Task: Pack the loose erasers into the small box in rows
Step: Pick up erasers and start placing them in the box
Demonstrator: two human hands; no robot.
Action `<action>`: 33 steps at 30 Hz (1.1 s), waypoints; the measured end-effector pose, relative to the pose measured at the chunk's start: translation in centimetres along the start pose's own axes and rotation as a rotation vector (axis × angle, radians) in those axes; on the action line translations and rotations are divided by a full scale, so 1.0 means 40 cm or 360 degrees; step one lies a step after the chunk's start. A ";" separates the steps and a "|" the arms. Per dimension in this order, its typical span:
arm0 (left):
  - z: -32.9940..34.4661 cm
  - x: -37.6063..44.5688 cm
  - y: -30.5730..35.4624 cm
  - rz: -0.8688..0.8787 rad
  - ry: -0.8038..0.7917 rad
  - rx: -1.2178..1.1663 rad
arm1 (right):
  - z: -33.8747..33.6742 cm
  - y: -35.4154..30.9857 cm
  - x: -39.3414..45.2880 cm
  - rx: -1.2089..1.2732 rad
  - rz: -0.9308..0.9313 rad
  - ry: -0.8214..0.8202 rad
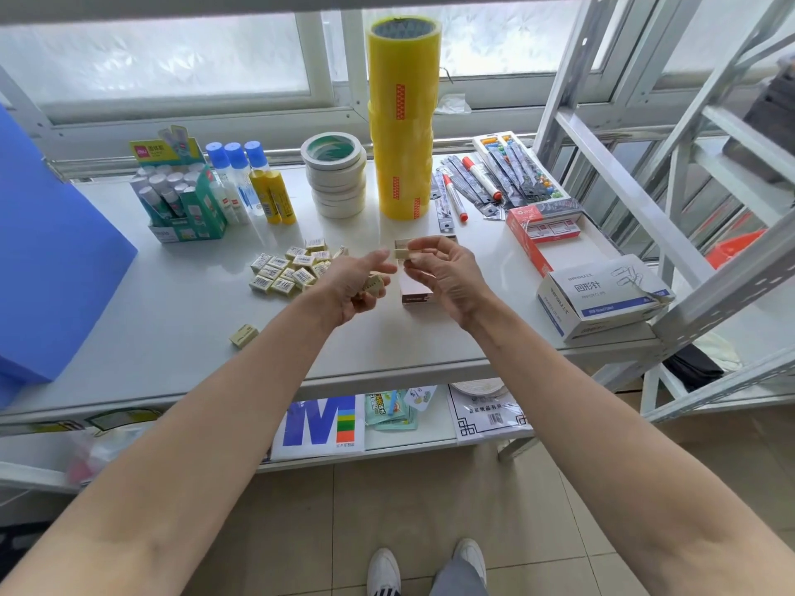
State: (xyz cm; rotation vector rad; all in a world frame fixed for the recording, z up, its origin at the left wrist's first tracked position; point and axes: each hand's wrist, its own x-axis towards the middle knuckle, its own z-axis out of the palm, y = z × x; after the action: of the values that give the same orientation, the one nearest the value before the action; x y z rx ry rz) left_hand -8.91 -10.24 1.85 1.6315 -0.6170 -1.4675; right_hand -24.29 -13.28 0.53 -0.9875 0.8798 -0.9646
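Both my forearms reach out over the front edge of the white shelf (172, 337). My right hand (447, 277) pinches one pale eraser (404, 253) between thumb and fingertips, held up just above the small box (415, 290), which sits under that hand near the middle of the shelf with its open far end showing past my fingers. My left hand (352, 286) is curled, palm up, round a few more erasers (373, 285), its fingertips nearly meeting the pinched one.

Just left of my left hand lies the pile of loose erasers (292, 268), barcode wrappers up, touching one another in a rough cluster. A single stray eraser (244, 335) lies apart from it, nearer the front edge and to the left of my left forearm.

Farther back stand glue sticks in a green display carton (180, 200), blue-capped glue bottles (241, 182), a stack of white tape rolls (337, 178) and a tall column of yellow packing tape (402, 118). Toward the right back corner lie red-capped markers (456, 200) and packets of pins; near the right edge are a red staple box (544, 230) and an opened paper clip carton (602, 294). A blue board (51, 251) leans at the left edge.
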 end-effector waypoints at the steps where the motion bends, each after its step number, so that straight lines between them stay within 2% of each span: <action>1: 0.001 -0.002 -0.002 0.0019 -0.0029 0.0065 | -0.004 0.003 0.002 -0.0065 -0.0022 -0.0004; 6: 0.002 -0.001 -0.004 0.0099 -0.0108 0.0063 | -0.011 0.015 0.001 -0.0335 -0.0149 -0.0002; 12: 0.009 0.002 -0.012 0.0134 -0.0113 0.0051 | -0.012 0.017 -0.002 -0.0374 -0.0187 -0.0038; 16: 0.006 0.007 -0.012 0.0151 -0.0102 0.0038 | -0.018 0.024 0.006 -0.0482 -0.0165 0.0041; 18: 0.006 0.010 -0.012 0.0163 -0.0092 0.0056 | -0.024 0.028 0.010 -0.0641 -0.0183 0.0102; 20: 0.007 0.013 -0.011 0.0189 -0.0069 0.0112 | -0.027 0.025 0.010 -0.0962 -0.0287 0.0146; 24: 0.015 0.016 -0.007 0.0245 -0.0050 0.0209 | -0.031 0.007 0.016 -0.1395 -0.0537 0.0066; 26: 0.022 0.018 -0.005 0.0285 -0.0006 0.0270 | -0.043 -0.003 0.029 -0.1535 -0.0557 0.0027; 29: 0.029 0.027 -0.010 0.0360 0.0147 0.0423 | -0.071 -0.012 0.059 -0.1749 -0.0550 0.0104; 33: 0.044 0.043 -0.030 0.0429 0.0142 0.0748 | -0.086 -0.003 0.092 -0.1938 -0.0403 0.0080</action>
State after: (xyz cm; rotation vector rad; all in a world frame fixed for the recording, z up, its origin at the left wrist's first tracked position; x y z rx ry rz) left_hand -10.48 -11.46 -0.04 1.8635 -1.1469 -1.0976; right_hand -26.28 -17.65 -0.99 -2.1416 1.4418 -0.5934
